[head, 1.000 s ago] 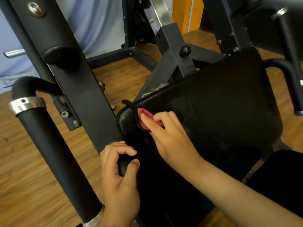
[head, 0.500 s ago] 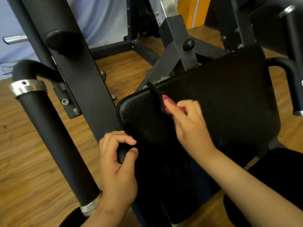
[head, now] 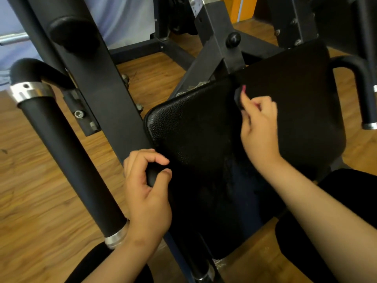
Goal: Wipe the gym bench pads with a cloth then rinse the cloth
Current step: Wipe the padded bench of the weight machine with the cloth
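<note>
Right hand: fingers curled closed around a cloth, pinching it against the black seat pad. Only a small part of the cloth shows past the fingertips: a dark fold with a pink-red edge at its top. The hand lies on the upper middle of the pad, knuckles up, wrist bent, bare forearm running down to the lower right corner of the view. The outline of the hand is slightly blurred.

Left hand: fingers bent into a loose ring, thumb and forefinger nearly meeting around a small dark rounded knob or bar end at the pad's left edge. Whether the grip is firm or merely resting cannot be told. Back of the hand faces up; the wrist comes from the bottom centre of the view.

Seat pad: black pebbled upholstery, rounded corner at upper left, tilted across the centre of the view; cloth at its upper middle.

Left handle: black foam grip with chrome collars at both ends, slanting beside the left hand.

Right handle: curved black bar with chrome end, at the pad's right edge.

Frame upright: black steel post, just beside the pad's left edge.

Floor: wood planks.
</note>
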### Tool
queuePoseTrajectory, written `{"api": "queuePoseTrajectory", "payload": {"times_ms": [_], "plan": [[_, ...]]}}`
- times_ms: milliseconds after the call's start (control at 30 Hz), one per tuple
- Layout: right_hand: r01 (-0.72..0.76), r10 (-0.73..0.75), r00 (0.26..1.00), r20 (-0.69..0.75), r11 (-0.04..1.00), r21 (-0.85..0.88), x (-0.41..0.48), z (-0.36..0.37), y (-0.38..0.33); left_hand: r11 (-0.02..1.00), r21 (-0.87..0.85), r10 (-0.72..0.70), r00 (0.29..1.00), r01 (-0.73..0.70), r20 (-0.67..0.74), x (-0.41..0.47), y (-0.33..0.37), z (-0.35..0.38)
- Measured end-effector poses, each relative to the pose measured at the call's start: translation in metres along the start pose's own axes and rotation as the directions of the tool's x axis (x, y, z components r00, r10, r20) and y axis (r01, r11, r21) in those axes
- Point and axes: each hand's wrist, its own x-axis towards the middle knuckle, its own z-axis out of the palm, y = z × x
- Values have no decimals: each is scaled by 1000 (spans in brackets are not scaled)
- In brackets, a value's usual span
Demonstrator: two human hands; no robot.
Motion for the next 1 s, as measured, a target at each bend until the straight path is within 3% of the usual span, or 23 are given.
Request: {"api": "queuePoseTrajectory", "payload": {"times_ms": [100,200,333,500,633,733,900,1000], "plan": [[-52,51,998,24,998,32,-11,0,-11,1000,-2,-7,1000,7,-1,-1,1,-1],[64,-75,993,87,991,120,-45,6,-39,1000,-9,-14,1000,14,-4,-1,0,-1],[208,-218,968,125,974,86,-47,4,-23,1000,-6,-5,1000,5,-9,-1,0,0],[-88,88,996,32,996,-7,-38,-6,9,1000,-5,-10,1000,10,0,-2,0,-1],[62,-80,988,132,988,140,-74,2,-28,1000,-4,-14,1000,14,-5,-2,1,0],[153,-172,971,164,981,119,-80,1,-24,1000,0,-12,1000,12,-12,-2,2,0],[-70,72,995,62,997,-25,-63,-6,11,999,45,-28,1000,28,0,-3,3,1],[-26,23,995,99,999,34,-80,-4,-9,999,35,-19,1000,19,-10,-3,4,1]]}}
